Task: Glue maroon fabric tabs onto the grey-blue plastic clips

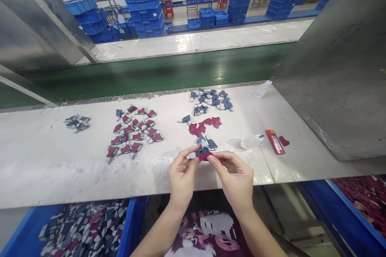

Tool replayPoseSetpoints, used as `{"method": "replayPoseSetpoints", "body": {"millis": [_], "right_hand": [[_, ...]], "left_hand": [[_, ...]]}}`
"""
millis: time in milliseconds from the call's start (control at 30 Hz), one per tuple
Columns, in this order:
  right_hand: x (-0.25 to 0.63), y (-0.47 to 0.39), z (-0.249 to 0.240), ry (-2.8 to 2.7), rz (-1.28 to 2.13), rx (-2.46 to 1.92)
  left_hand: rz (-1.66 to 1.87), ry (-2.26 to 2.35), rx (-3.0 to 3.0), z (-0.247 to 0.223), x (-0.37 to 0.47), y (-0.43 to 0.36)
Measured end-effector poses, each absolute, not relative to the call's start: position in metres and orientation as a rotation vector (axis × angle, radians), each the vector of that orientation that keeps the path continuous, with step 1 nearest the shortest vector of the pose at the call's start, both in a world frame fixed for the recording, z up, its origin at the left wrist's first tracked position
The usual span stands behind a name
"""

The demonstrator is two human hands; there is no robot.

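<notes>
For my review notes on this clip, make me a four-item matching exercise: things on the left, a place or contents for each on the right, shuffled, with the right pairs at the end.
Things
1. Handled maroon piece
2. Red-and-yellow packet
3. Left blue bin
4. Farther clear bottle

Places or contents
A. Filled with mixed grey-blue, pale and maroon parts
B. Near the table's far edge, close to a metal panel
C. Between the left hand and the right hand, by a grey-blue part
D. Beside a lone maroon piece

Pairs: 1-C, 2-D, 3-A, 4-B
</notes>
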State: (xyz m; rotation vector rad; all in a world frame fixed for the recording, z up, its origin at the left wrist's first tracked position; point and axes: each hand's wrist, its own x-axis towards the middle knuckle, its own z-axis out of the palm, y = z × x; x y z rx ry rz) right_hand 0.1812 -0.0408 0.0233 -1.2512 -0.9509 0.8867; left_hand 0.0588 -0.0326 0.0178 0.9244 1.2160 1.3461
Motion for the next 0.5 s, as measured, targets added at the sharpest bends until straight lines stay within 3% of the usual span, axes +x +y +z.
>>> {"method": "replayPoseSetpoints", "body": {"millis": [233,500], "right_hand": [[0.1853,-0.0432,0.0254,-0.893,0.936,-1.312],[0.184,-0.0454,0.0248,-1.0,0.748,-1.3]], "left_hand": [[1.311,1.191,1.015,0.0187,0.0609,-0.0362],[1.308,1.128,1.002,0.0234,0.064,-0.0385]]}}
